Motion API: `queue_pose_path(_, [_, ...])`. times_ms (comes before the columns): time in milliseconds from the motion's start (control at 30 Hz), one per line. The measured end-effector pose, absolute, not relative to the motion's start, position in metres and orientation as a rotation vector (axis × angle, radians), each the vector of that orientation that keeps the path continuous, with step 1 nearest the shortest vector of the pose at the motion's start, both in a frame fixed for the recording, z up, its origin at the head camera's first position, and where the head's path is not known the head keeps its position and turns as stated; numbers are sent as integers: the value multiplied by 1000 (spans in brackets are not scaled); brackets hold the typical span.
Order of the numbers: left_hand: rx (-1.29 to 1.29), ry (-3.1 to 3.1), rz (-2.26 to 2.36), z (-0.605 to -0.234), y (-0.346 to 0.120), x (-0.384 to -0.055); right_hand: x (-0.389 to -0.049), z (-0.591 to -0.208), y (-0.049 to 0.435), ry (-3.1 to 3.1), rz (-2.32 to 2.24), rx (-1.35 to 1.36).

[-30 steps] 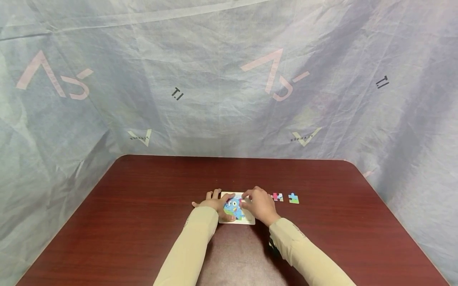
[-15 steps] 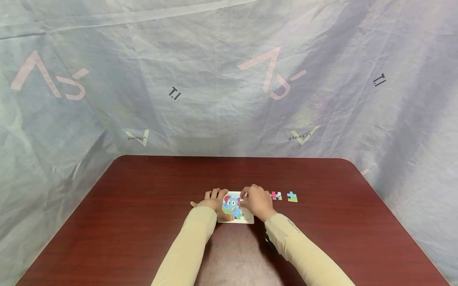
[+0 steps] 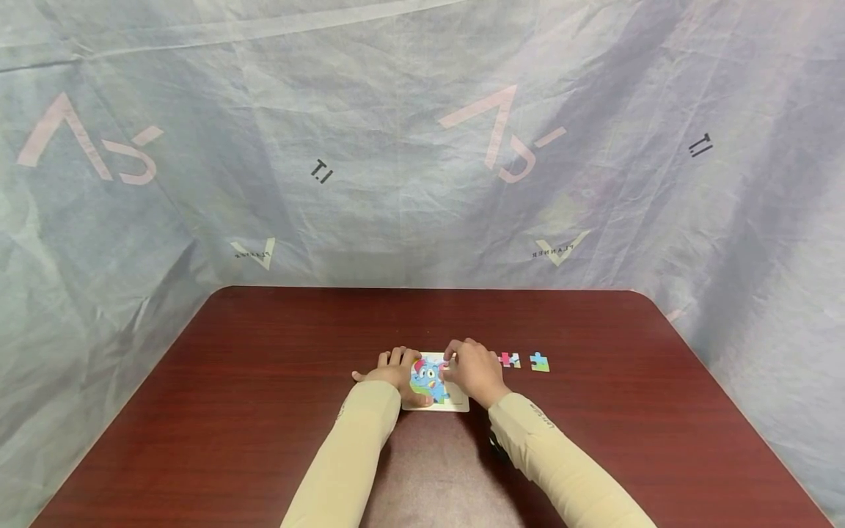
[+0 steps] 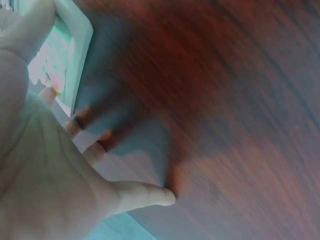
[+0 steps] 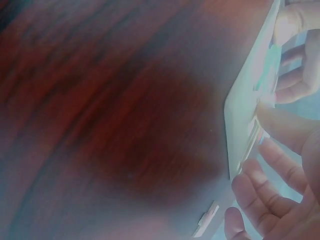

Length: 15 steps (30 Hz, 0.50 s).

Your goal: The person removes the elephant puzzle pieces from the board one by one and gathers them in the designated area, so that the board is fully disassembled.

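Observation:
A small jigsaw board [image 3: 457, 405] with a pale frame lies on the table, showing a blue cartoon animal. My left hand [image 3: 391, 378] rests spread over its left side, thumb on the lower edge and some fingers reaching the table, as the left wrist view also shows. Over the board's right side, my right hand [image 3: 478, 372] pinches a jigsaw piece [image 5: 253, 139] between thumb and fingers. That piece shows only as a thin edge in the right wrist view, its face hidden by the hand.
Right of the board lie loose jigsaw pieces: one pink and white [image 3: 510, 359], partly behind my right hand, and one blue and green [image 3: 539, 362]. The dark red wooden table [image 3: 297, 330] ends against a grey cloth backdrop [image 3: 396, 220].
My left index finger has drawn back from the picture to the board's upper left edge. The right hand has shifted only slightly and stays over the right side. The head view has moved a little.

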State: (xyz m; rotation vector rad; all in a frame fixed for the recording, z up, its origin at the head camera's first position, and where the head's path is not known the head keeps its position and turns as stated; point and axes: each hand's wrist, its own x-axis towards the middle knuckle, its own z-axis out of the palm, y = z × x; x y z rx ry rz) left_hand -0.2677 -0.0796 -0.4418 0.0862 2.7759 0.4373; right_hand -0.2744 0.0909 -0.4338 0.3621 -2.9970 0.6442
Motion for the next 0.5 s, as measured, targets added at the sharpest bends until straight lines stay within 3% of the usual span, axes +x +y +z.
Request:
queue_pose_path(267, [67,2723,437,-428,-78,-262,-276,-430,92,-2989,805,338])
queue_pose_path(500, [76,2757,463,-441,-80,-267,-280,-432,97,-2940,839,365])
